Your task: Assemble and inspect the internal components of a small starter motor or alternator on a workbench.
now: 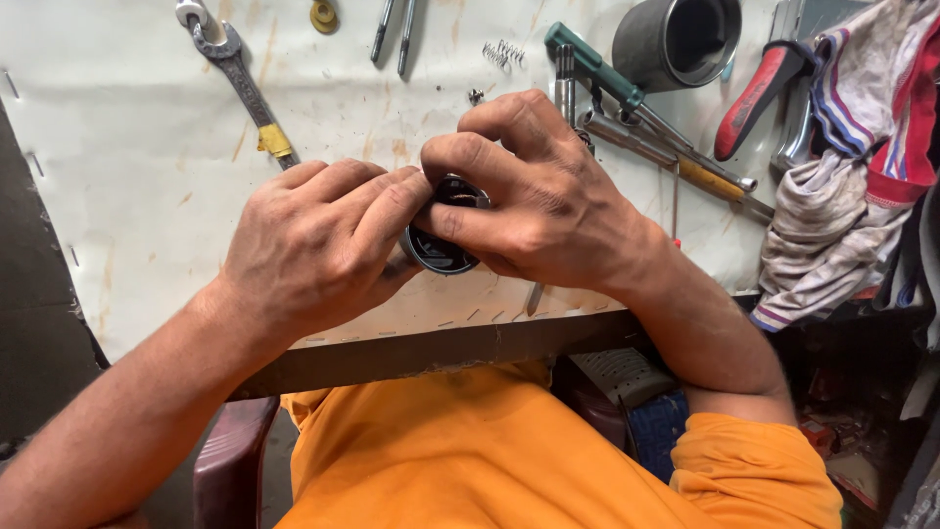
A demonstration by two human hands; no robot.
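Observation:
A small round dark part (443, 247), black with a metal rim, is held between both hands above the front of a white-covered workbench (147, 176). My left hand (318, 240) cups it from the left with the fingers curled over its top. My right hand (534, 201) grips it from the right, thumb and forefinger pinched on its rim. Most of the part is hidden by the fingers.
A spanner with yellow tape (245, 93), a small spring (503, 53), a green-handled screwdriver (612, 83), metal rods (666, 152), a grey metal cup (678, 39) and a red-handled tool (754, 98) lie on the bench. Striped rags (842, 196) are heaped at the right edge.

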